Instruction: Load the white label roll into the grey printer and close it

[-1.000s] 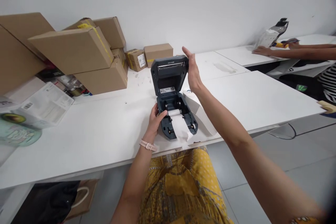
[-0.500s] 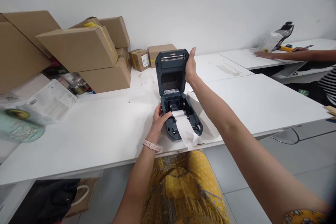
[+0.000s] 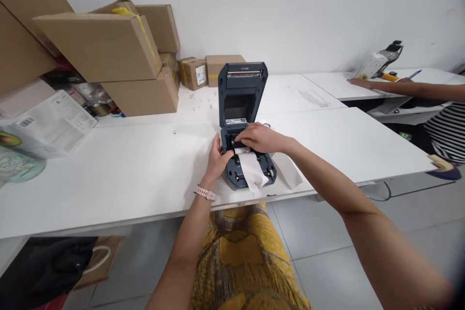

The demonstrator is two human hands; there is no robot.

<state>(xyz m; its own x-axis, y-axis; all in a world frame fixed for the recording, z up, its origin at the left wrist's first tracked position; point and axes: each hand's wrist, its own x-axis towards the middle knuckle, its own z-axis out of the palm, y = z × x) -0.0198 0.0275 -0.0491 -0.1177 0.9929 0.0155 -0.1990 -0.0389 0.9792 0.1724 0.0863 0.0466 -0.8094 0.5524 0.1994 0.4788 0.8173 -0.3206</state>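
A dark label printer (image 3: 242, 91) stands on the table with its lid raised. White label paper (image 3: 250, 169) runs from a small roll in its base out over the front edge. My left hand (image 3: 217, 161) grips the printer's left side, its thumb hooked over the rim beside the roll. Inside the compartment, near the black roll holder behind the paper, my right hand (image 3: 258, 137) has its fingers curled down. What those fingertips grasp, if anything, is hidden by the hand itself.
Stacked cardboard boxes (image 3: 98, 48) fill the table's left side, with a white printed box (image 3: 54, 123) in front. Loose white paper (image 3: 288, 172) lies right of the printer. At the far right, a co-worker's arm (image 3: 399, 87) rests on another table.
My right hand has left the raised lid and moved down into the printer's compartment. The lid stays up. My left hand remains at the printer's left side.
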